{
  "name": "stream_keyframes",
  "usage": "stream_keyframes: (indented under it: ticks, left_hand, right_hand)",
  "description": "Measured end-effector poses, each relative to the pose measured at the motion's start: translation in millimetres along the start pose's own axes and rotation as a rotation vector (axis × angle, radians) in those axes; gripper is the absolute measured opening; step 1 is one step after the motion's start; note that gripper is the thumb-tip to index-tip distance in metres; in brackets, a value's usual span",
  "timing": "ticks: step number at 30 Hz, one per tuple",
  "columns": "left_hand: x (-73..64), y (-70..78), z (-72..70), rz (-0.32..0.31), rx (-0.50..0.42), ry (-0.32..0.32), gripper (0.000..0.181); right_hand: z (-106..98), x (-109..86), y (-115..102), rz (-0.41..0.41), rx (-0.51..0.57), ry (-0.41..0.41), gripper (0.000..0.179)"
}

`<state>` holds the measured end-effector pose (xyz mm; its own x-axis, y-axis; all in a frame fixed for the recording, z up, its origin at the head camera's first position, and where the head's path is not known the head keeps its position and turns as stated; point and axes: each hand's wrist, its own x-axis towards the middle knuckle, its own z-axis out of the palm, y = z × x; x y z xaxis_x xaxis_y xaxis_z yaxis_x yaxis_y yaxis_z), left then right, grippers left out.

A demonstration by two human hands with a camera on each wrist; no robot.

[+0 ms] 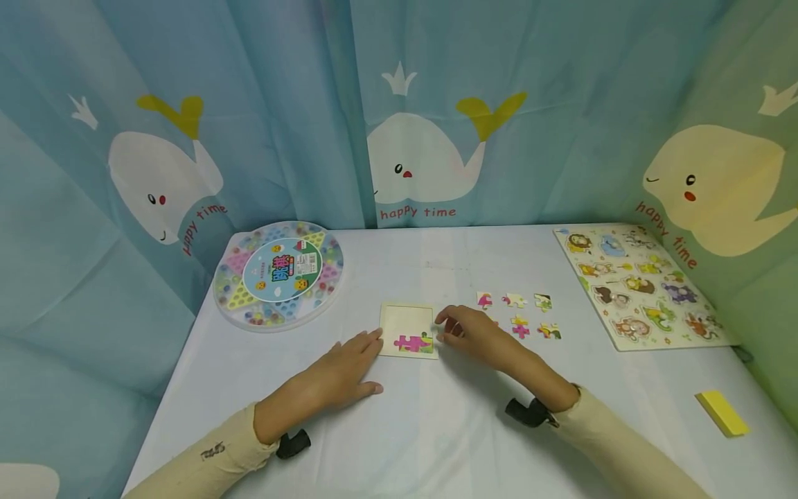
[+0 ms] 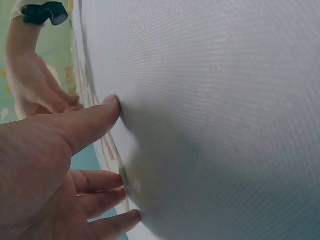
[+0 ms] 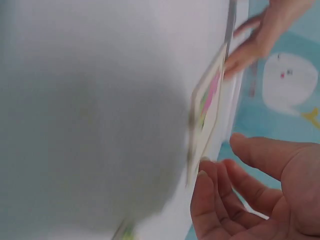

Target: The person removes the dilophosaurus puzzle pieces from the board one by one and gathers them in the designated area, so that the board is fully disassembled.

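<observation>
A small square puzzle board [image 1: 405,315] lies on the table, with joined pink and green puzzle pieces [image 1: 413,344] along its lower right. My left hand [image 1: 339,371] lies beside it, fingertips touching its left edge and the thumb spread away on the cloth. At the board's right edge is my right hand [image 1: 474,336], its fingers loosely bent. In the right wrist view that hand's thumb [image 3: 255,152] stands apart from the fingers, and nothing shows between them. Several loose puzzle pieces [image 1: 520,331] lie just right of the right hand, one partly hidden behind it.
A round box of marbles [image 1: 280,274] stands at the back left. An animal picture board [image 1: 648,287] lies at the back right, with a yellow block [image 1: 722,414] nearer the right edge. Curtains [image 1: 299,111] hang around the white table [image 1: 399,443].
</observation>
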<state>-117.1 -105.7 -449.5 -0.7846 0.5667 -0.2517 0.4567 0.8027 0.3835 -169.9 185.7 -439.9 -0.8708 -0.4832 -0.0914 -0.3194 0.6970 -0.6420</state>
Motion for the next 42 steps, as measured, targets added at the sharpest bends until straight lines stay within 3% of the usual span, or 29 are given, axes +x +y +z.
stream_keyframes:
  ticks: [4, 11, 15, 21, 27, 35, 42]
  left_hand:
    - [0.4, -0.4, -0.1, -0.001, 0.006, -0.001, 0.078]
    - [1.0, 0.1, -0.2, -0.006, 0.005, 0.000, 0.078]
    - [1.2, 0.6, 0.1, -0.006, 0.000, 0.004, 0.078]
    - [1.4, 0.8, 0.7, -0.004, -0.010, 0.003, 0.078]
    - [0.6, 0.1, 0.6, -0.005, 0.002, 0.005, 0.078]
    - [0.0, 0.2, 0.8, -0.003, -0.001, 0.012, 0.078]
    - [-0.6, 0.2, 1.1, 0.003, 0.005, 0.010, 0.078]
  right_hand:
    - [19, 11.5, -16, 0.001, 0.004, -0.026, 0.022]
    - [42, 19.9, -32, 0.039, -0.150, -0.018, 0.022]
    - [46, 20.4, -33, 0.035, -0.184, -0.005, 0.020]
    - [44, 18.3, -31, -0.026, -0.186, 0.015, 0.025]
    - [41, 18.9, -28, -0.061, -0.119, -0.002, 0.027]
    - [35, 17.0, -23, -0.166, -0.051, -0.004, 0.011]
    - [8, 7.8, -14, -0.143, -0.003, 0.027, 0.012]
